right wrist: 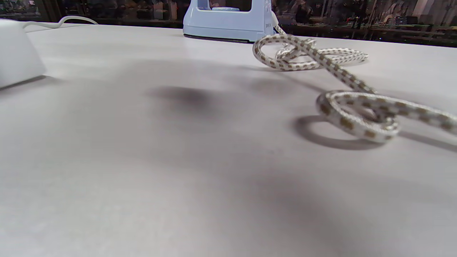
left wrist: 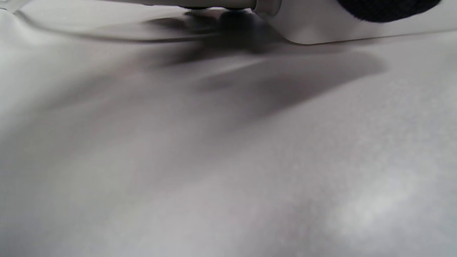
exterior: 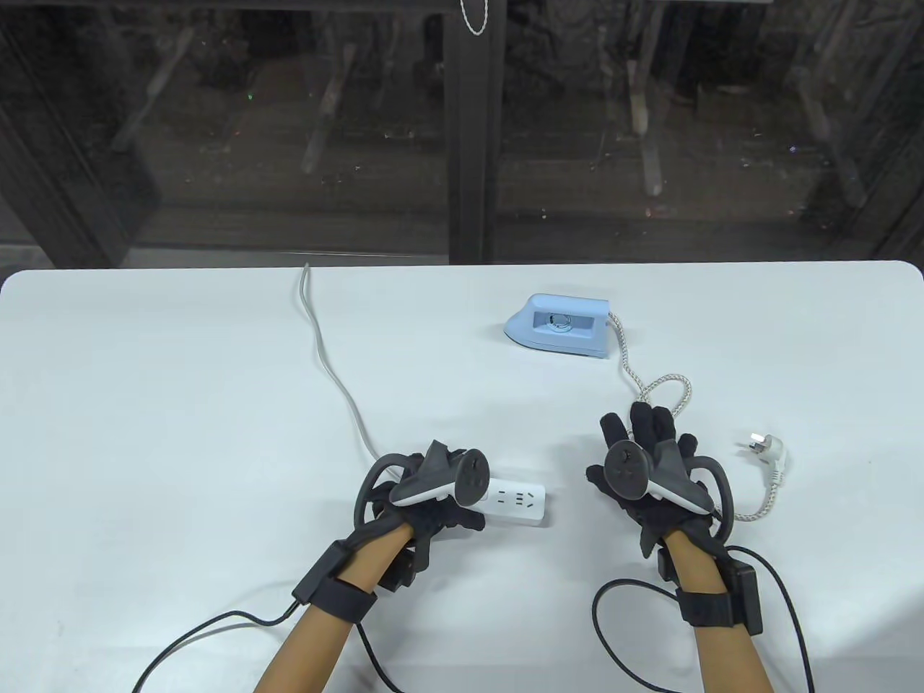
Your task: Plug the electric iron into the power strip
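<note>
The white power strip point(exterior: 518, 501) lies near the table's front, its sockets facing up. My left hand point(exterior: 453, 511) holds its left end; in the left wrist view a gloved finger point(left wrist: 385, 9) lies on the strip point(left wrist: 321, 26). The light blue iron point(exterior: 559, 326) stands at the far middle right. Its braided cord point(exterior: 668, 386) loops down to the white plug point(exterior: 766, 455), which lies loose on the table to the right of my right hand point(exterior: 639, 440). That hand is open with its fingers spread and holds nothing. The right wrist view shows the iron point(right wrist: 228, 21) and the cord point(right wrist: 321, 57).
The strip's grey cable point(exterior: 328, 361) runs from its left end up to the table's far edge. The white table point(exterior: 180, 404) ends at a dark window at the back. Black glove cables point(exterior: 621, 635) lie near the front edge.
</note>
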The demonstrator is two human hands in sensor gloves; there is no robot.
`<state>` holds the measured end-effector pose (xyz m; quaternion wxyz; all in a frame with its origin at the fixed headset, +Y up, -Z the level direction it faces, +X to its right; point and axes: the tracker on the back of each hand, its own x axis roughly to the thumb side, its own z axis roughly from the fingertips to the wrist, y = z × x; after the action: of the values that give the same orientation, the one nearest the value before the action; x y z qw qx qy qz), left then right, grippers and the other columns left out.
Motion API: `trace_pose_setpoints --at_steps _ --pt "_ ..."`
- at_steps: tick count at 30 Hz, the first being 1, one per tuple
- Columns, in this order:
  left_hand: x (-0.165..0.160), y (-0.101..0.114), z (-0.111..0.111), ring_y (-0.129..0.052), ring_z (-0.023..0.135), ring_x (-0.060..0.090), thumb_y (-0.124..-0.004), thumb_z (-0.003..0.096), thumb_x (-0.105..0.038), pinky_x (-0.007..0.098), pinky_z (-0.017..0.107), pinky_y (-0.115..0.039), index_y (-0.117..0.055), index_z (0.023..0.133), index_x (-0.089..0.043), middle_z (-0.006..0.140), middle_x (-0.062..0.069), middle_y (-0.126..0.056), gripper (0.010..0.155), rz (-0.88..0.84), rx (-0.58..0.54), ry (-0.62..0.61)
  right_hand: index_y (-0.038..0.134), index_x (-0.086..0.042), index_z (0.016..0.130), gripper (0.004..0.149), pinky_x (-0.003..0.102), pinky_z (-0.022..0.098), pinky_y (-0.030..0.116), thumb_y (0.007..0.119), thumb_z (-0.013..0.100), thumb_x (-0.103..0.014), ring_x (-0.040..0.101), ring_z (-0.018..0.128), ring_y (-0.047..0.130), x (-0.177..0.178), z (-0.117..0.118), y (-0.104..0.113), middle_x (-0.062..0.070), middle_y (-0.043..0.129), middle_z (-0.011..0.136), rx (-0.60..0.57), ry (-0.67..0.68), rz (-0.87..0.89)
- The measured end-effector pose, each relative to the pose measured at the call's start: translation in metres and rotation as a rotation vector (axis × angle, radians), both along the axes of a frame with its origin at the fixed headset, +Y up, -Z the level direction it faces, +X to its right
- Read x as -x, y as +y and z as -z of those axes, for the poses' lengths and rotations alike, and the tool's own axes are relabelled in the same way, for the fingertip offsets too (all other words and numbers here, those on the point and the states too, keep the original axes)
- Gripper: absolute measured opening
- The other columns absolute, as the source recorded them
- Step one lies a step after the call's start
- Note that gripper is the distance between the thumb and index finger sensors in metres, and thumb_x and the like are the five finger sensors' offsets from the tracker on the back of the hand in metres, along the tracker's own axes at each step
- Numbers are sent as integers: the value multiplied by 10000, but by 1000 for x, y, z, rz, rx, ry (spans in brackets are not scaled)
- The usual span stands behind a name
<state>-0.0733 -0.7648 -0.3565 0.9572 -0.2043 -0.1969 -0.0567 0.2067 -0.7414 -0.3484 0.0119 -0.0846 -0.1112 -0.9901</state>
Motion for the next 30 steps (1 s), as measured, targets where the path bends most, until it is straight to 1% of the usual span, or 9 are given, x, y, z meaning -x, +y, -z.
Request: trace_pose_setpoints --at_steps 2,4,9,14,16,19,23,28,30 --pt "3 -2 2 -384 1165 298 -627 376 -654 570 847 -440 -376 1095 -329 1229 -12 -374 828 -46 28 17 57 -225 1120 757 786 678 256 450 565 -557 555 1014 0 -1 0 0 296 -67 1150 3 -5 -2" --pt "5 -3 3 -343 1166 295 -622 376 -657 573 848 -418 -357 1093 -338 1231 -25 -340 829 -56 59 33 58 -227 1120 756 785 679 256 452 564 -556 555 1014 1 -4 1 1 296 -66 1150 5 -16 -3" --pt "6 -3 4 -316 1168 281 -614 364 -668 574 851 -394 -353 1086 -362 1228 -61 -327 826 -55 67 41 70 -234 1121 749 784 681 253 462 566 -548 553 1016 4 -17 5 8 291 -60 1153 -15 -67 -7" --pt "6 -3 4 -299 1169 279 -612 360 -670 575 851 -383 -373 1083 -366 1229 -66 -332 819 -49 60 42 91 -246 1124 739 782 684 263 476 567 -540 556 1023 25 -48 14 21 294 -38 1161 -68 -187 15" --pt "6 -3 4 -295 1168 280 -611 360 -671 576 850 -382 -375 1081 -366 1229 -63 -330 818 -51 62 42 95 -248 1124 738 781 684 265 483 567 -537 560 1022 29 -65 20 23 300 -34 1160 -62 -251 5" --pt "6 -3 3 -292 1168 280 -608 360 -671 576 850 -381 -373 1082 -365 1229 -64 -328 818 -48 59 41 91 -248 1122 743 780 684 268 494 567 -534 569 1018 32 -95 28 24 306 -32 1157 -31 -360 -15" --pt "6 -3 3 -290 1168 281 -605 360 -671 575 851 -380 -373 1081 -366 1230 -64 -324 817 -46 58 40 88 -250 1117 751 781 681 278 512 564 -530 594 1008 41 -134 34 17 322 -35 1149 36 -513 -16" --pt "6 -3 3 -287 1167 280 -604 361 -671 574 851 -379 -372 1080 -366 1229 -63 -322 815 -47 60 39 39 -290 1088 774 791 675 322 556 559 -519 649 988 81 -171 32 6 342 -49 1133 154 -681 13" --pt "6 -3 3 -289 1167 281 -605 361 -670 575 850 -379 -373 1080 -364 1229 -62 -322 816 -47 61 39 30 -303 1078 788 792 673 362 581 555 -510 670 984 106 -183 31 3 351 -50 1128 197 -733 27"
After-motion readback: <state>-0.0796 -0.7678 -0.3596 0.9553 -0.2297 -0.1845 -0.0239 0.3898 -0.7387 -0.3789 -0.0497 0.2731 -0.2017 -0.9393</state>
